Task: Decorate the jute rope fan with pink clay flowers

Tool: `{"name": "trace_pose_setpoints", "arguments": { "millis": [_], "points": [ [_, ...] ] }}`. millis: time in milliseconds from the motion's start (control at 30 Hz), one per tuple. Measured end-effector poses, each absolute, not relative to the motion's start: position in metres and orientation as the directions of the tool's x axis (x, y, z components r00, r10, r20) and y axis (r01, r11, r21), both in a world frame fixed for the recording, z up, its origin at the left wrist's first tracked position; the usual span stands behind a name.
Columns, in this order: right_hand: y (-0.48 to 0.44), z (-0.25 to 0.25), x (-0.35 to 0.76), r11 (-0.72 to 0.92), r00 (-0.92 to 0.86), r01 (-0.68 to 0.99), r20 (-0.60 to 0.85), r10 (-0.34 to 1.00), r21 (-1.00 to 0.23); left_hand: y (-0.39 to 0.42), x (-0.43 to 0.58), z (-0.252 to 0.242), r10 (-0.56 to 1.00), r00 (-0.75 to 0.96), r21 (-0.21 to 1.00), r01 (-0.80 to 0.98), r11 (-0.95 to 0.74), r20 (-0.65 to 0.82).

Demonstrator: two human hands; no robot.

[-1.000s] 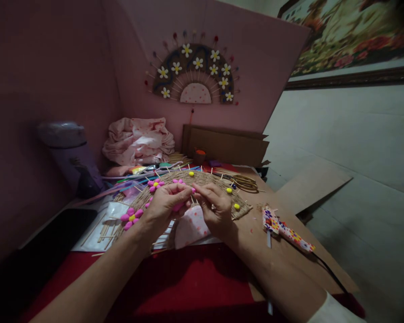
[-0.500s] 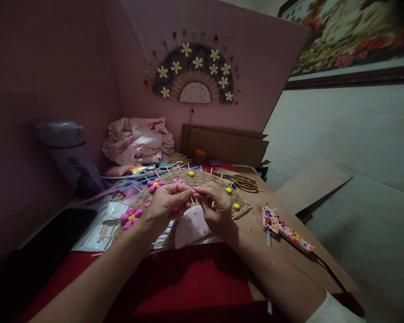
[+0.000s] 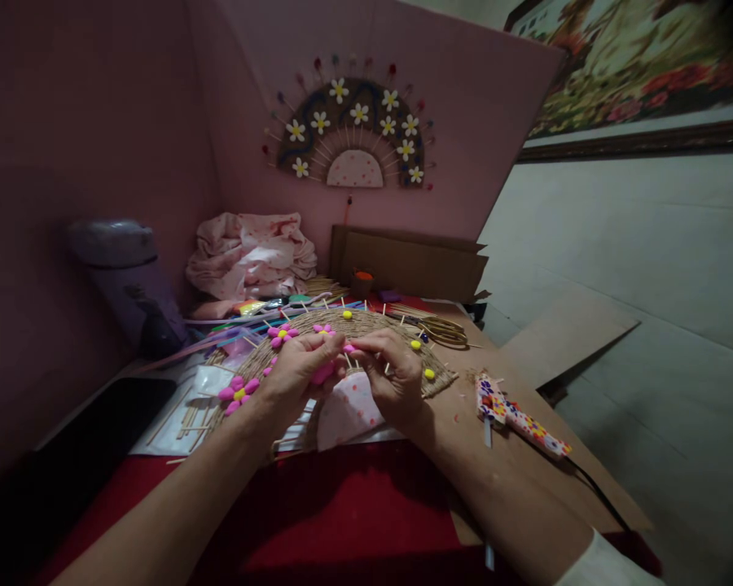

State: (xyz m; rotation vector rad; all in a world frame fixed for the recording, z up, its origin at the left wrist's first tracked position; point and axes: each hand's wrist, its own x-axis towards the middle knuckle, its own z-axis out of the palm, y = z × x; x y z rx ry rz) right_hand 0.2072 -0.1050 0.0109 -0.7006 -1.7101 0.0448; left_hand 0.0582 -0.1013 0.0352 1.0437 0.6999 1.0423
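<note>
A half-round woven straw fan (image 3: 440,376) lies flat on the table, set with pink clay flowers (image 3: 239,394) and small yellow clay dots (image 3: 428,374). Thin wooden sticks stand out around its rim. My left hand (image 3: 296,374) is closed on a lump of pink clay (image 3: 323,373) above the fan's middle. My right hand (image 3: 391,376) meets it fingertip to fingertip, pinching a small pink clay piece (image 3: 349,348). A pink dotted half-circle (image 3: 348,411) of the fan shows just below both hands.
A patterned glue gun (image 3: 519,417) lies right of the fan on cardboard (image 3: 562,334). Scissors (image 3: 443,330), coloured strips and a small pot (image 3: 362,283) sit behind. A finished flower fan (image 3: 353,130) hangs on the pink wall. A grey jug (image 3: 125,273) and crumpled cloth (image 3: 250,254) stand left.
Both hands stay together over the fan with only small finger shifts on the pink clay. Nothing else has moved.
</note>
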Motion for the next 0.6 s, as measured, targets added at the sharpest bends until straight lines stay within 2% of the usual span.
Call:
{"name": "trace_pose_setpoints", "arguments": {
  "millis": [600],
  "points": [
    [-0.1049, 0.0111, 0.2074, 0.824, -0.100, 0.407, 0.877, 0.470, -0.395, -0.1004, 0.0576, 0.0350, 0.920, 0.392, 0.929, -0.347, 0.130, 0.018]
  ]
}}
